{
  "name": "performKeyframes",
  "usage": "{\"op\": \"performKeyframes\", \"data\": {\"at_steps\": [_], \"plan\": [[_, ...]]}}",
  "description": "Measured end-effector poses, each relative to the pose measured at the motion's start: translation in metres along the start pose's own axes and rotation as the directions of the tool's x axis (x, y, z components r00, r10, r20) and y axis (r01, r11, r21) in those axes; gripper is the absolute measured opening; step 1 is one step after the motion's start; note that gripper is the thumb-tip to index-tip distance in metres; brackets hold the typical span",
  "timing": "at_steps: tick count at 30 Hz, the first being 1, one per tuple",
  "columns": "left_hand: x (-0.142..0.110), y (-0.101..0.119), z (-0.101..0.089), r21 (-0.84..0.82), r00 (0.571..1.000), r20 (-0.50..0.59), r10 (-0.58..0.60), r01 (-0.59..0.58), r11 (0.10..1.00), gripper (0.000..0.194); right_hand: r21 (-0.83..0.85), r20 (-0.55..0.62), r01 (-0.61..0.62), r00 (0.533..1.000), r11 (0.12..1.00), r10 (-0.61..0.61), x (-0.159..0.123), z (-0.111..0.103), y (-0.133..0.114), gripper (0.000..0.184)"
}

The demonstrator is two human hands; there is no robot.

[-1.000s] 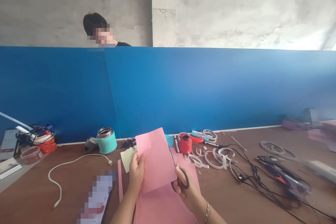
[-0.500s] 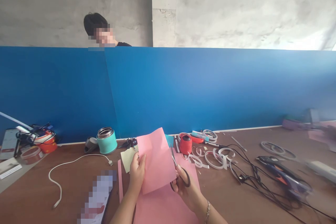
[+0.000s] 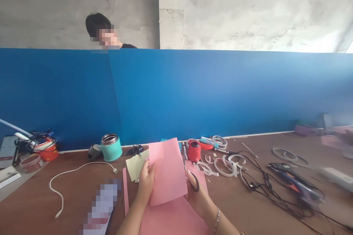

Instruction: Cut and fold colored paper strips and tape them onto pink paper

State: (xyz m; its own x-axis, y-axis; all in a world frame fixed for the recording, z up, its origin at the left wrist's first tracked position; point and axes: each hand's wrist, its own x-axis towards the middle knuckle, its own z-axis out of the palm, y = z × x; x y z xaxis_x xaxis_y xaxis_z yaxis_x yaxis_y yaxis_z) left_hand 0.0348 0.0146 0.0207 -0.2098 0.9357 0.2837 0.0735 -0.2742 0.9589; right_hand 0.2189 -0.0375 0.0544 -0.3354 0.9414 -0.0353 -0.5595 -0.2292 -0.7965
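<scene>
My left hand (image 3: 147,179) pinches the left edge of a pink sheet of paper (image 3: 168,174), thumb in front and fingers behind. The sheet is held up, slightly tilted, above larger pink paper (image 3: 173,218) on the table. On its right side, my right hand (image 3: 195,190) grips a pair of scissors (image 3: 196,183) by the dark handles. The scissor blades point up along the sheet's right edge and are partly hidden, so whether they touch the paper I cannot tell. A narrow pink strip (image 3: 125,191) lies left of my left forearm.
A turquoise container (image 3: 111,148), a white cable (image 3: 50,181) and a phone-like object (image 3: 102,209) are on the left. Behind my hands lie pale yellow paper (image 3: 135,165), a red object (image 3: 194,151) and white strip coils (image 3: 224,167). Black cords (image 3: 268,181) run right. A person (image 3: 100,31) is beyond the blue partition (image 3: 193,91).
The pink sheet has turned more upright and shifted slightly right and down. My right hand stays on the scissors, its lower handle now hidden behind the sheet.
</scene>
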Motion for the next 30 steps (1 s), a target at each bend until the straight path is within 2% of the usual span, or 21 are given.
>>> {"op": "performKeyframes", "data": {"at_steps": [6,16,26,30], "plan": [[-0.002,-0.003,0.003,0.014,1.000,0.002,-0.022,0.022,1.000,0.044,0.058,0.006,0.018,1.000,0.998,-0.018,-0.002,0.007,-0.002,0.038],[-0.001,-0.002,0.005,0.012,0.999,-0.002,-0.053,0.053,0.999,0.047,0.073,-0.154,0.030,0.988,0.997,-0.019,0.003,-0.004,0.012,0.033],[-0.001,-0.002,0.004,-0.034,1.000,0.005,-0.029,0.029,0.999,0.046,0.046,-0.232,0.042,0.972,0.998,-0.030,0.002,-0.004,0.014,0.034],[-0.001,0.000,0.004,-0.056,0.998,0.039,-0.051,0.053,0.997,0.043,0.036,-0.267,0.040,0.963,0.999,-0.029,0.002,-0.005,0.013,0.032]]}}
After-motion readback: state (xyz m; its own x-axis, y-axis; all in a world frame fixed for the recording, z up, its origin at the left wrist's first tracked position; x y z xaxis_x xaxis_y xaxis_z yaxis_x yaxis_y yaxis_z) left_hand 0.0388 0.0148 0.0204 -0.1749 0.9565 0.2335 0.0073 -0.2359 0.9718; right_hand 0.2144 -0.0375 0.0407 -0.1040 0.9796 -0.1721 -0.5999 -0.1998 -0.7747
